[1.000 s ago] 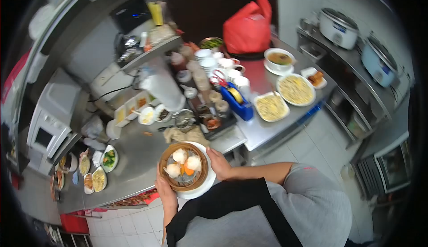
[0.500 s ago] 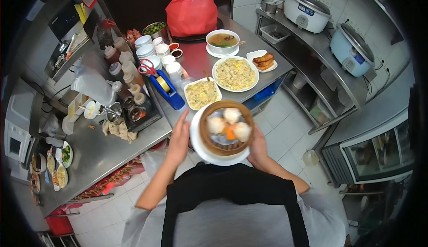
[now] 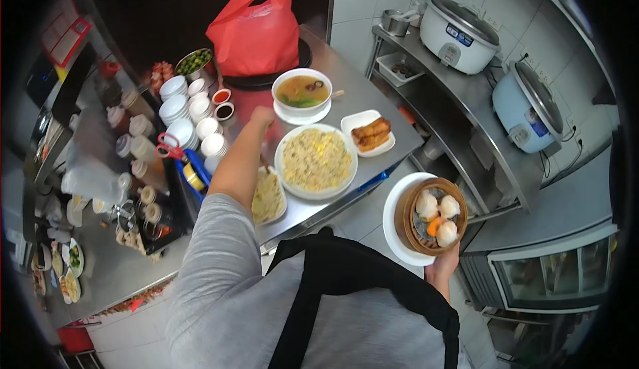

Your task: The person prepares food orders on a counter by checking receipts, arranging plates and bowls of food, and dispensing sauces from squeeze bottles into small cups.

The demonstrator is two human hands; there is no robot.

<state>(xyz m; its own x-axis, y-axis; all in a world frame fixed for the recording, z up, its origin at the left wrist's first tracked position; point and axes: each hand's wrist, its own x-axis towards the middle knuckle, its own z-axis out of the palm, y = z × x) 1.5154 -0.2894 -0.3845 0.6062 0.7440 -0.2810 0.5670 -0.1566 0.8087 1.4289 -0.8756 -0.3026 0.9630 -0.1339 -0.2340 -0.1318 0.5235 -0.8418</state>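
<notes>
My right hand (image 3: 444,267) grips the edge of a white plate (image 3: 391,234), held out to the right. On that plate sits a round bamboo steamer (image 3: 402,219) containing three pale dumplings (image 3: 447,234) and an orange piece. Over the steel counter, my left hand (image 3: 263,115) reaches forward beside a white bowl of soup (image 3: 301,93) on a saucer. Its fingers are hidden from this angle. Below it are a large plate of fried rice (image 3: 316,161) and a smaller rice dish (image 3: 269,198), partly covered by my left forearm. Fried rolls (image 3: 371,134) lie on a white dish at the right.
A red plastic bag (image 3: 259,39) stands at the back. Stacked white cups (image 3: 200,109), sauce cups (image 3: 223,110), a blue tape dispenser (image 3: 203,192) with red scissors (image 3: 172,147), and squeeze bottles (image 3: 143,149) fill the left. Rice cookers (image 3: 459,34) sit on the right-hand shelf.
The plate with the steamer has moved right, now in my right hand alone. My left hand has let go of it and reached forward over the counter. The view has shifted.
</notes>
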